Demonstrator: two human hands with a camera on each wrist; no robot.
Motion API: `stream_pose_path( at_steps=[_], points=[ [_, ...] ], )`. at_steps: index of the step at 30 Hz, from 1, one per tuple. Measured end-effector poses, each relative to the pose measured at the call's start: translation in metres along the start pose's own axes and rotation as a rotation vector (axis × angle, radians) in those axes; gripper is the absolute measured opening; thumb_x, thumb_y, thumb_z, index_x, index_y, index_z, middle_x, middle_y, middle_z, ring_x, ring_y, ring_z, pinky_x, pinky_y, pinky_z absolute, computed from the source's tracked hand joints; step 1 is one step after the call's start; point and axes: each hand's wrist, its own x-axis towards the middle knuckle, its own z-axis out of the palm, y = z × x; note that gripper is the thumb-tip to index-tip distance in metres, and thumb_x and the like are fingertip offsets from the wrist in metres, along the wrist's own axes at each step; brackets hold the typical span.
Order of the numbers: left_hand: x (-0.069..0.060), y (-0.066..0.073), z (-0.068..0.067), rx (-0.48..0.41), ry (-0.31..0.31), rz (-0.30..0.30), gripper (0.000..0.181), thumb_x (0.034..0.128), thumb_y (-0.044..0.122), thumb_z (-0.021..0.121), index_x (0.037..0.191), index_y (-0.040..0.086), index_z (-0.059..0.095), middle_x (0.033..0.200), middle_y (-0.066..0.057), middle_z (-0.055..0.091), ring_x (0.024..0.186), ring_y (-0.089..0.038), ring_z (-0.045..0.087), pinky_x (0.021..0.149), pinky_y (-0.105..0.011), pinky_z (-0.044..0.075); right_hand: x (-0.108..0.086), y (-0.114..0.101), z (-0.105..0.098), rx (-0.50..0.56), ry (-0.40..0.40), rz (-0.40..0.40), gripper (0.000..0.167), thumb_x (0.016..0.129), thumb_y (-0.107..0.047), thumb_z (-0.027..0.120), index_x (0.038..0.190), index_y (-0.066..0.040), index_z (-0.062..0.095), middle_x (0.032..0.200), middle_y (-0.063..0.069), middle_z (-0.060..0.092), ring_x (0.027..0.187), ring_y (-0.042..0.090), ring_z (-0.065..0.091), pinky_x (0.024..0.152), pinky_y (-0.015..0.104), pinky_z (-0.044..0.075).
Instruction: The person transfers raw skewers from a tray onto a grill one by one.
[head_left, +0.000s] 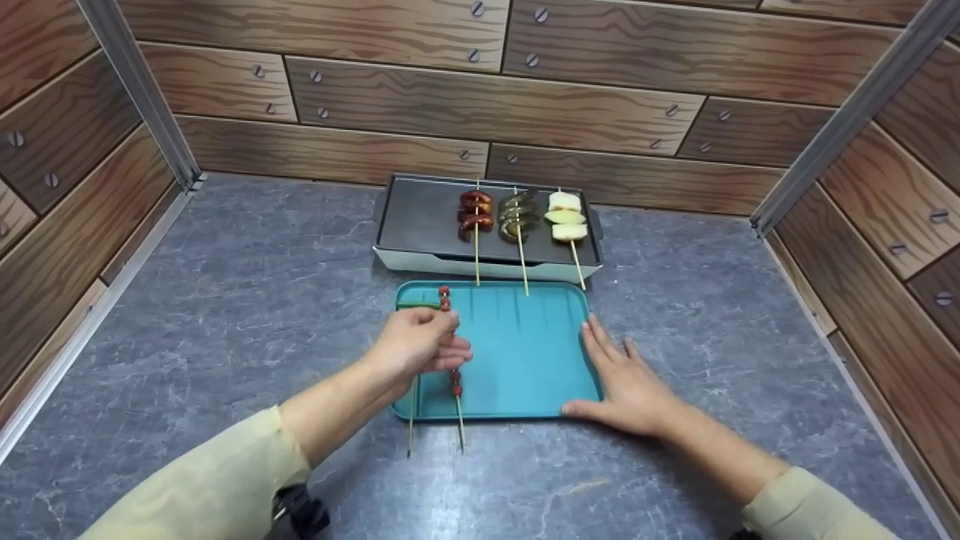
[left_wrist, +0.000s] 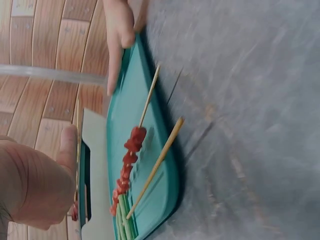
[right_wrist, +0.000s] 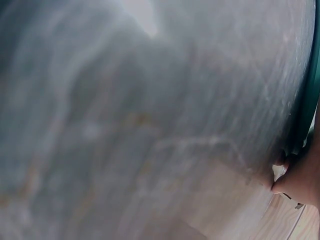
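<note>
Over the left part of the teal tray is my left hand, thumb and forefinger close together, other fingers extended; no held item shows. Below it lies a skewer of red pieces, its middle hidden in the head view. The left wrist view shows my left hand apart from that red skewer. Beside it lies a skewer with green pieces, its bare stick toward the front. My right hand rests spread at the tray's right edge, thumb at the front corner.
Behind the tray stands a dark griddle with a light base. It bears a reddish-brown skewer, a dark greenish one and one with pale pieces; their sticks overhang its front. Wood-patterned walls surround the grey table.
</note>
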Motion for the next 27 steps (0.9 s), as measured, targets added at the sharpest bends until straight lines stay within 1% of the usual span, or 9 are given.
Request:
stream_pose_path(
  at_steps=[6,8,10,14,20,23,27],
  points=[
    [-0.026,-0.013,0.0,-0.004,-0.038,-0.02,0.036,0.1113,0.017,0.056,0.128,-0.014,0.061,0.109,-0.031,0.073,0.095,-0.032,0.078,0.083,-0.035,0.066,0.002,0.001,-0.001,-0.014,-0.008,0.001,0.133,0.084,-0.086,0.062,0.168,0.002,0.008,0.176,0.02,-0.003,0.157,0.044,0.021,0.127,0.067,0.005],
    [-0.034,-0.018,0.0,-0.008,-0.053,-0.031,0.035,0.1106,0.017,0.057,0.125,-0.014,0.061,0.11,-0.032,0.073,0.094,-0.033,0.078,0.083,-0.037,0.066,0.002,0.001,0.0,-0.015,-0.008,0.001,0.133,0.084,-0.087,0.062,0.168,0.002,0.008,0.176,0.02,-0.003,0.157,0.044,0.021,0.127,0.068,0.005],
    [-0.042,-0.025,0.0,0.0,-0.061,-0.039,0.034,0.11,0.018,0.058,0.123,-0.013,0.062,0.11,-0.031,0.073,0.093,-0.033,0.078,0.083,-0.037,0.066,0.002,0.001,0.0,-0.014,-0.007,0.0,0.133,0.084,-0.087,0.062,0.168,0.002,0.008,0.176,0.02,-0.003,0.157,0.044,0.021,0.127,0.068,0.005],
    [-0.055,-0.038,0.0,0.02,-0.071,-0.065,0.036,0.1096,0.019,0.059,0.125,-0.013,0.062,0.106,-0.029,0.075,0.088,-0.03,0.078,0.08,-0.037,0.066,0.002,0.001,0.0,-0.007,-0.003,-0.005,0.133,0.085,-0.086,0.063,0.168,0.002,0.009,0.176,0.02,-0.002,0.157,0.043,0.021,0.127,0.068,0.005],
    [-0.067,-0.054,0.003,0.037,-0.082,-0.111,0.03,0.1086,0.016,0.06,0.118,-0.013,0.064,0.098,-0.025,0.076,0.08,-0.023,0.077,0.075,-0.034,0.067,0.001,0.002,-0.001,0.013,0.017,-0.017,0.13,0.087,-0.081,0.066,0.167,0.005,0.011,0.176,0.022,0.001,0.157,0.044,0.023,0.126,0.071,0.007],
    [-0.07,-0.059,0.003,0.05,-0.087,-0.126,0.028,0.1084,0.015,0.06,0.114,-0.012,0.066,0.096,-0.025,0.076,0.078,-0.021,0.077,0.073,-0.032,0.066,0.001,0.002,-0.001,0.005,0.011,-0.01,0.13,0.086,-0.082,0.065,0.168,0.004,0.01,0.176,0.022,0.0,0.156,0.045,0.023,0.126,0.07,0.006],
    [-0.074,-0.066,0.003,0.067,-0.084,-0.139,0.029,0.1086,0.014,0.059,0.113,-0.014,0.064,0.096,-0.026,0.075,0.078,-0.022,0.077,0.072,-0.032,0.066,0.001,0.001,-0.001,-0.005,0.0,-0.003,0.132,0.085,-0.085,0.063,0.168,0.003,0.009,0.176,0.021,-0.002,0.156,0.045,0.024,0.127,0.069,0.006]
  ],
)
